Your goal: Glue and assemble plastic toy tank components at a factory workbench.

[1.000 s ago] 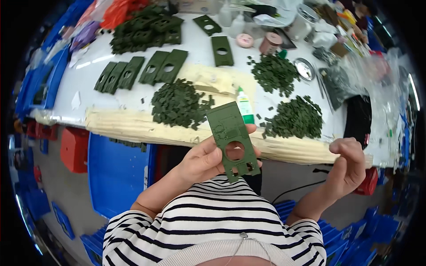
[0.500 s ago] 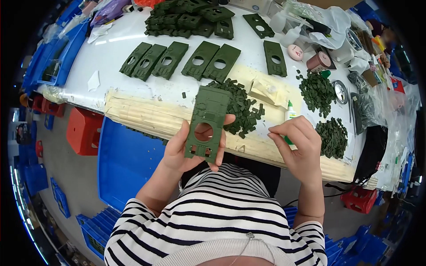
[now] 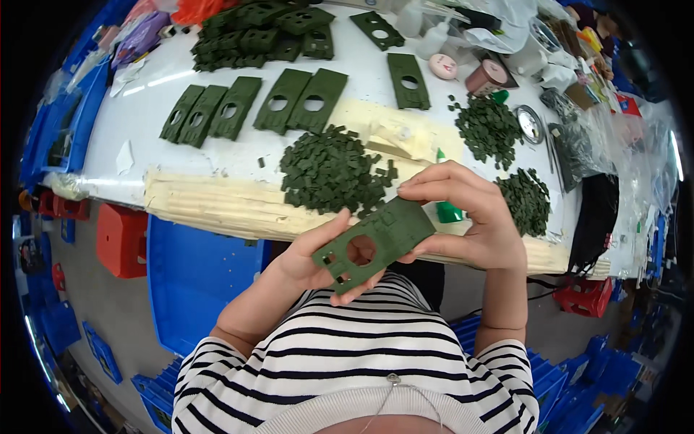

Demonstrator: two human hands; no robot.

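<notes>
A dark green plastic model tank hull plate [image 3: 396, 230], with a large round hole and two small square ones, is held slantwise in front of my striped shirt. My left hand [image 3: 309, 254] grips its lower left end, with fingers passing underneath. At its upper right end my right hand [image 3: 477, 213] clasps it between thumb and fingers. Just beyond lies a heap of small dark green pieces [image 3: 329, 170] on the table. A glue bottle with a green tip [image 3: 448, 211] is partly hidden behind my right hand.
Matching hull plates [image 3: 278, 101] lie in a row across the white table [image 3: 163, 134], with a stack [image 3: 246, 36] behind. More small-piece heaps [image 3: 488, 130] sit at right, near a round tin [image 3: 530, 124]. Foam padding [image 3: 210, 202] lines the near edge; a blue bin [image 3: 199, 289] stands below left.
The hull plate has turned from upright to slanting up to the right. My right hand, previously pinched apart from it, has moved left and taken its far end. The view has shifted right.
</notes>
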